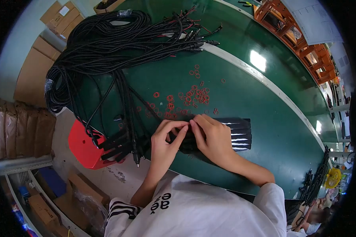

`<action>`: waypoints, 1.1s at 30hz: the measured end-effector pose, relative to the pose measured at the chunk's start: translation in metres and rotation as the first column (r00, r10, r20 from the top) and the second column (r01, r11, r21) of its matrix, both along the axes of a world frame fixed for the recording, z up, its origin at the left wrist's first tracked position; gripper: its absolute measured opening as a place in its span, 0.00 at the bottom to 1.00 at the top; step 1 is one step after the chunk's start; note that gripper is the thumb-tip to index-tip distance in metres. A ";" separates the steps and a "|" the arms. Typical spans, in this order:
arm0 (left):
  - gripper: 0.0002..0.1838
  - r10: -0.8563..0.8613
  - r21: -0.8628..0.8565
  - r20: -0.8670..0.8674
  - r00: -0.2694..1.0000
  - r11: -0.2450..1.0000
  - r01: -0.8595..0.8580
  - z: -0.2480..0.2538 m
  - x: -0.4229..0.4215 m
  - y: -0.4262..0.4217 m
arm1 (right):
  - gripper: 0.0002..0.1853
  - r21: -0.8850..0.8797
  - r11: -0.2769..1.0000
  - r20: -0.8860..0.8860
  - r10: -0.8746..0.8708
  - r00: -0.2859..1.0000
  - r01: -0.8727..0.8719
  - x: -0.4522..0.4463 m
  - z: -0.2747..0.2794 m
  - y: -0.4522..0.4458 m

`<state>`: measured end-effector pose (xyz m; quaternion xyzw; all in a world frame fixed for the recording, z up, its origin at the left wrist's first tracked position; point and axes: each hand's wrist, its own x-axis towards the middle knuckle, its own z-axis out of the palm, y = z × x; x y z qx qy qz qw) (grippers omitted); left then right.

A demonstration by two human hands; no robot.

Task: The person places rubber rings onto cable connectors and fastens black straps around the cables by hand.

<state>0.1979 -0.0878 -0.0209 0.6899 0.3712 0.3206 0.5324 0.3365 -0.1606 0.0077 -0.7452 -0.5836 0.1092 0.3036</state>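
My left hand [167, 139] and my right hand [213, 137] meet over the green table, thumbs and forefingers pinched together. Whatever sits between the fingertips is too small or hidden to make out. Under and beside my right hand lie several flat, glossy black strips [241, 134], side by side; my hands hide part of them. Just beyond my fingers many small red rings [197, 96] are scattered on the tabletop. To the left, a big bundle of black cables [103, 49] lies coiled, with connector ends hanging down near my left hand.
A red stool [83, 144] stands under the table's left edge. A pale strip [261, 77] crosses the green table [273, 130]. Orange racks [296, 37] line the far side. Cardboard boxes [37, 71] stand at left, and more black cables [310, 185] hang at right.
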 end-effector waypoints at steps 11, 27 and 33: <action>0.06 -0.029 0.017 0.037 0.999 0.999 0.029 -0.003 -0.004 0.002 | 0.09 0.035 0.998 -0.126 0.063 0.990 -0.059 0.009 0.000 -0.002; 0.08 -0.035 0.057 0.041 0.999 0.998 0.033 -0.005 -0.003 0.002 | 0.09 0.006 0.999 -0.091 0.044 0.995 -0.043 0.005 0.001 -0.002; 0.09 -0.024 0.082 0.052 0.998 0.996 0.020 -0.006 -0.004 0.001 | 0.08 0.002 1.000 -0.080 0.031 0.996 -0.030 0.003 0.001 -0.002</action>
